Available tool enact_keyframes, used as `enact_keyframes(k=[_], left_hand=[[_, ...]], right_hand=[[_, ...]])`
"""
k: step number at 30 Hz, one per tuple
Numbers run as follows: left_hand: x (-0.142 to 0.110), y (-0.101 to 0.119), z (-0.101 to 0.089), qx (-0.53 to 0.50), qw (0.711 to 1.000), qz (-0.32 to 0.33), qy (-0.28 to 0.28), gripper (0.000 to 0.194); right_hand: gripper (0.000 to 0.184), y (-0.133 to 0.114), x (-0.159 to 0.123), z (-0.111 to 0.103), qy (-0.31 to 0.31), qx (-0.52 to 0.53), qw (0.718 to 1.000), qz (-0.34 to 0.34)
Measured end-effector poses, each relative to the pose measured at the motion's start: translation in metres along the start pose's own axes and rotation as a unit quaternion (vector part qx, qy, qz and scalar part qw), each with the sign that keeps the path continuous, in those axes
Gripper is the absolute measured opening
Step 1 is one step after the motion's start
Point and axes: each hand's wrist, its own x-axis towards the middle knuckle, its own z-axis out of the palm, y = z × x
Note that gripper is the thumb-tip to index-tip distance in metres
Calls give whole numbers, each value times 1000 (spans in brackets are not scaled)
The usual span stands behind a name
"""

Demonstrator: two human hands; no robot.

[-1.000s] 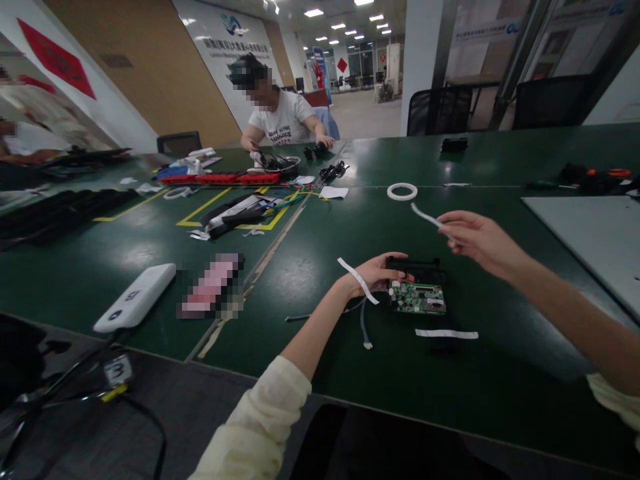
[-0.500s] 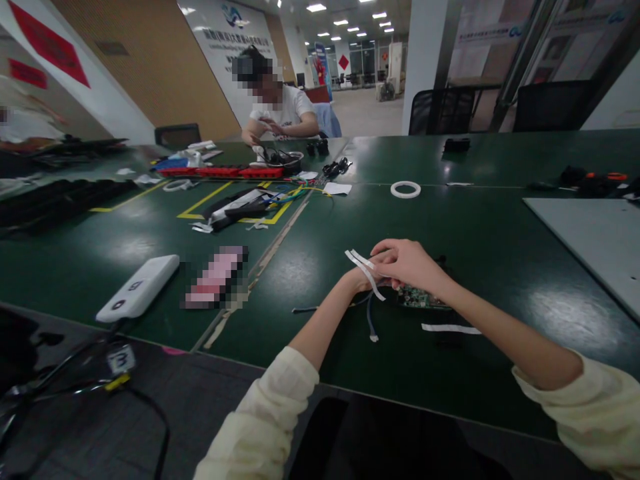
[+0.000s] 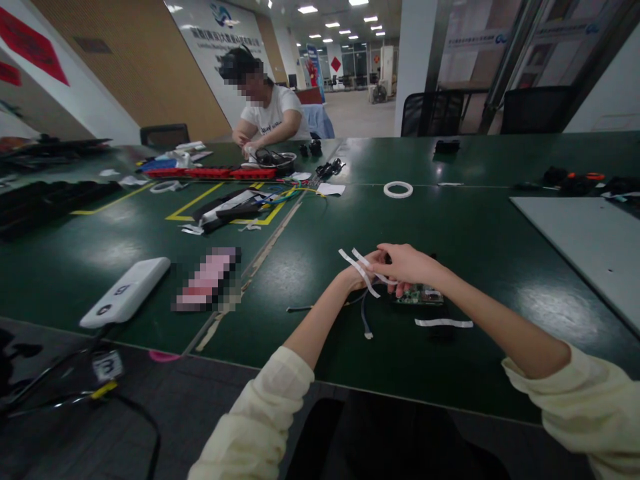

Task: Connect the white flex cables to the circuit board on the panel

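My left hand [image 3: 361,272] is held just above the table, with a strip of white tape [image 3: 361,273] lying across its back near the wrist. Most of its fingers are hidden behind my right hand [image 3: 407,263]. The thumb and fingertips of my right hand pinch a second white tape strip [image 3: 361,258] over the left hand. Just below the hands lies a green circuit board [image 3: 423,295], partly covered by them. Grey cables [image 3: 367,320] with small connectors run out beneath my left wrist. A third tape strip [image 3: 444,323] is in front of the board.
A tape roll [image 3: 398,190] lies further back on the green table. To the left are a white power bank [image 3: 127,293] and a blurred phone [image 3: 207,280]. A pale panel [image 3: 585,253] occupies the right side. Across the table sits another person [image 3: 275,110] near bundled wires [image 3: 273,158].
The view has turned slightly to the right. My right fingers have shifted a little on the pinched strip, showing more of it. The person opposite has lowered their hands toward the table.
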Motion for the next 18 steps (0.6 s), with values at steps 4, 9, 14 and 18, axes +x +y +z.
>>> enact_keyframes(k=[4, 9, 14, 18], left_hand=[[2, -2, -2, 46, 998, 22, -30, 40], [3, -4, -6, 45, 998, 38, -12, 48], [5, -2, -6, 37, 999, 23, 5, 52], [4, 3, -1, 36, 999, 9, -28, 62]], right_hand=[[88, 3, 2, -3, 11, -34, 999, 10], [87, 7, 3, -5, 35, -66, 997, -18], [87, 9, -5, -9, 11, -18, 1000, -17], [77, 24, -21, -27, 43, 40, 998, -4]])
